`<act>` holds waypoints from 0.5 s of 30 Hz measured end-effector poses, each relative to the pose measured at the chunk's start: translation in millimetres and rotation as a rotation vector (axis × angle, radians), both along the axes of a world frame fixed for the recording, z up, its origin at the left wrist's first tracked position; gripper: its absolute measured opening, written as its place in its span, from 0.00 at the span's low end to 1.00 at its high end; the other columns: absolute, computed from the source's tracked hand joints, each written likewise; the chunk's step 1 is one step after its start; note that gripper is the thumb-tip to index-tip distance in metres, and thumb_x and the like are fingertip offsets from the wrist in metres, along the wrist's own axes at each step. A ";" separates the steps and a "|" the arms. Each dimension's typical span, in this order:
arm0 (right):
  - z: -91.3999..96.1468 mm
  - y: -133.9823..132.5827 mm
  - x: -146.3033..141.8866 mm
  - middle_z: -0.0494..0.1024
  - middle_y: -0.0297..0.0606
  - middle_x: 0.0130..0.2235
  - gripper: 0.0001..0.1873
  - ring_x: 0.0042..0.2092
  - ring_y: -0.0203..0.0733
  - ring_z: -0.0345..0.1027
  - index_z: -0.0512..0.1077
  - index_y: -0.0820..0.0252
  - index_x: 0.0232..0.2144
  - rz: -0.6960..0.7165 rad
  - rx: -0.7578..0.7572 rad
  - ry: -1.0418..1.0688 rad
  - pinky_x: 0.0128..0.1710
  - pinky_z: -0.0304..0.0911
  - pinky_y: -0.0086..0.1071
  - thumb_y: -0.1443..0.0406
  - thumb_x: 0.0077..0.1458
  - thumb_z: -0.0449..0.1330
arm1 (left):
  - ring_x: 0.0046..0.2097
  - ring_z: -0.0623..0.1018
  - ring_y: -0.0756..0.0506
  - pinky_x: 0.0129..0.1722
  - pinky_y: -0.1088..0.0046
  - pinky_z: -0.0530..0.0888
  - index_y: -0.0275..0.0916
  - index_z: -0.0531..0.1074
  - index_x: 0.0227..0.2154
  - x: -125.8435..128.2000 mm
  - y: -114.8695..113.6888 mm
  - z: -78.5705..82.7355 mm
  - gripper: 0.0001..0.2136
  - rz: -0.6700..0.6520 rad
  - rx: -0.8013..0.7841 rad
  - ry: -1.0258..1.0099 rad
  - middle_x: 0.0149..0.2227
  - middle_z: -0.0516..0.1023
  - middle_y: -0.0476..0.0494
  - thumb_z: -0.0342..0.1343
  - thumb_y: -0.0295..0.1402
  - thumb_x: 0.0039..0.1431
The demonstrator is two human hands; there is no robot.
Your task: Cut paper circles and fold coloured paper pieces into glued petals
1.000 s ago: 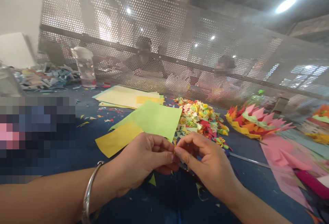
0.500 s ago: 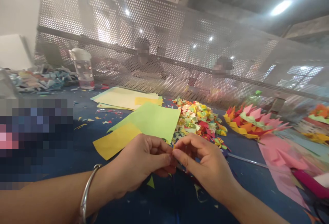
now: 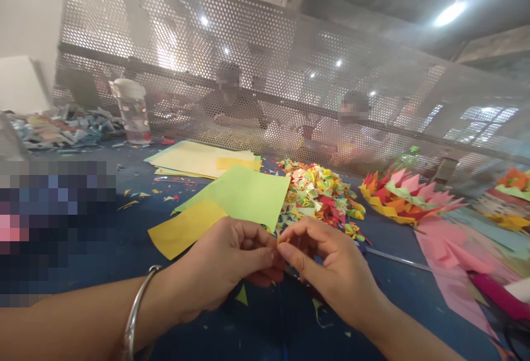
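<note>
My left hand point(image 3: 240, 253) and my right hand point(image 3: 323, 259) meet fingertip to fingertip above the dark blue table. Both are closed in a pinch around a tiny yellow piece of paper point(image 3: 283, 240), mostly hidden by the fingers. A sheet of light green paper point(image 3: 248, 192) lies just beyond my left hand. Partly under that hand is a yellow paper strip point(image 3: 184, 231). Past my right hand rises a heap of small folded paper pieces point(image 3: 318, 184) in yellow, green, red and white. A green paper scrap point(image 3: 242, 295) lies below my left hand.
Pale yellow sheets point(image 3: 199, 157) are stacked farther back. A lidded bottle point(image 3: 134, 112) stands by a pile of paper strips point(image 3: 70, 129) at left. Spiky folded-paper pieces point(image 3: 408, 195) and pink paper point(image 3: 451, 267) lie right. Behind a perforated screen point(image 3: 273, 68) sit two people.
The fingertips shift very slightly around the small yellow piece, with a bit more of it showing between them. Otherwise the hands and papers stay in place.
</note>
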State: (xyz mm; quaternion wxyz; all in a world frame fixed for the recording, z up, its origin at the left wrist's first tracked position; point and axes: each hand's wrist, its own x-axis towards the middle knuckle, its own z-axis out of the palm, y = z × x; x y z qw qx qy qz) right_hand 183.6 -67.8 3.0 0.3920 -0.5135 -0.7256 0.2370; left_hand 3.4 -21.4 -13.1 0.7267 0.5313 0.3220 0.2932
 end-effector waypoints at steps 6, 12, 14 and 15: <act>3.1 -0.8 1.9 0.71 0.31 0.26 0.08 0.24 0.33 0.64 0.73 0.58 0.31 -0.034 0.019 0.011 0.24 0.62 0.29 0.60 0.59 0.59 | 0.30 0.79 0.50 0.31 0.78 0.71 0.34 0.77 0.28 -0.3 -1.0 2.2 0.13 0.026 -0.013 -0.012 0.26 0.81 0.44 0.69 0.38 0.46; 1.9 -0.2 2.9 0.72 0.31 0.26 0.08 0.24 0.33 0.64 0.73 0.58 0.30 -0.038 0.060 -0.006 0.25 0.63 0.29 0.61 0.59 0.60 | 0.31 0.80 0.49 0.33 0.77 0.72 0.34 0.77 0.29 -0.2 -2.1 2.4 0.12 -0.002 -0.009 -0.020 0.28 0.81 0.44 0.68 0.37 0.47; 1.4 0.3 2.7 0.72 0.31 0.26 0.07 0.24 0.33 0.64 0.73 0.58 0.30 -0.034 0.066 -0.017 0.25 0.63 0.29 0.61 0.58 0.60 | 0.31 0.80 0.49 0.33 0.77 0.72 0.34 0.76 0.28 -0.2 -2.2 2.2 0.11 -0.019 -0.001 -0.015 0.28 0.81 0.45 0.68 0.37 0.47; 1.2 0.4 2.5 0.72 0.31 0.26 0.07 0.25 0.33 0.64 0.73 0.58 0.30 -0.030 0.067 -0.021 0.25 0.63 0.29 0.61 0.58 0.60 | 0.31 0.80 0.49 0.33 0.77 0.73 0.34 0.76 0.28 -0.2 -2.2 2.1 0.12 -0.025 0.004 -0.008 0.27 0.81 0.45 0.68 0.37 0.47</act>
